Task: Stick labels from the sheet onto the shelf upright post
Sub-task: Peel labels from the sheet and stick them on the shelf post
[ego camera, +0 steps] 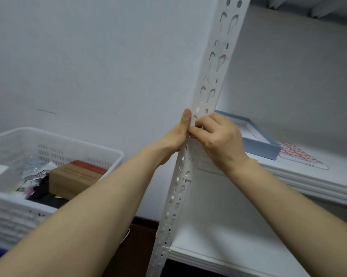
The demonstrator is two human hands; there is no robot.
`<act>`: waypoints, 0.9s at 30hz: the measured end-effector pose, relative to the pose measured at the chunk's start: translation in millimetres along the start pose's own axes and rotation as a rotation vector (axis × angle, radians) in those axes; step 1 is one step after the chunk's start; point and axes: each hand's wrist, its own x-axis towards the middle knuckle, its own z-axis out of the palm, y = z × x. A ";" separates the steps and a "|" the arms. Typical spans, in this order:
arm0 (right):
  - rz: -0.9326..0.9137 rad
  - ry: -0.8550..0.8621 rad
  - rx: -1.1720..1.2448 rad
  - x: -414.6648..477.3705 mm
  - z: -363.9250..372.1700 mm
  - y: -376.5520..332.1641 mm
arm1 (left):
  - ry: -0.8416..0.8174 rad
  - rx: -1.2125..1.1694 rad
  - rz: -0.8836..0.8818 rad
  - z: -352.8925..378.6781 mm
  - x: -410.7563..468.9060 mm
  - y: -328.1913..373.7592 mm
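Observation:
The white perforated shelf upright post (212, 76) runs steeply through the middle of the view. My left hand (178, 134) holds it from the left, thumb straight up along its edge and fingers hidden behind it. My right hand (218, 136) is against the post's front, its curled fingertips pinching a small label (191, 136) onto the metal. Only a reddish sliver of that label shows. The label sheet (300, 154), white with a red grid, lies flat on the shelf to the right.
A shallow blue box (262, 146) sits on the white shelf board (318, 182) beside the sheet. A lower shelf board (228, 246) lies beneath. At left, a white plastic basket (54, 144) holds a brown carton and other items. A white wall is behind.

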 end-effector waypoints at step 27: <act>-0.067 -0.141 0.103 -0.7 -1.3 12.8 | -0.067 -0.109 -0.021 -3.4 10.3 -15.3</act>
